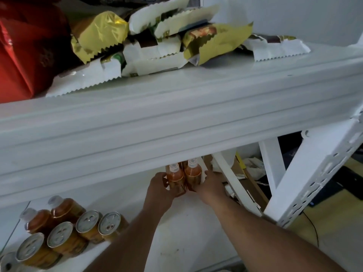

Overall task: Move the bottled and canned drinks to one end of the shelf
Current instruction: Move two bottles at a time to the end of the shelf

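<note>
Two amber drink bottles with clear caps stand side by side at the right end of the lower shelf [188, 228]. My left hand [160, 188] wraps the left bottle [175, 177]. My right hand [211, 186] holds the right bottle [193, 172]. Part of a third bottle shows behind them under the upper shelf's front edge. At the shelf's left end stand two more amber bottles [64, 208] and several gold cans [89, 225] with silver tops.
The upper shelf [176, 118] crosses the view and hides the back of the lower shelf. On it lie gold and white snack packets [157, 42] and a red bag [21, 50]. A white slotted upright [314, 181] rises at the right, with floor clutter behind it.
</note>
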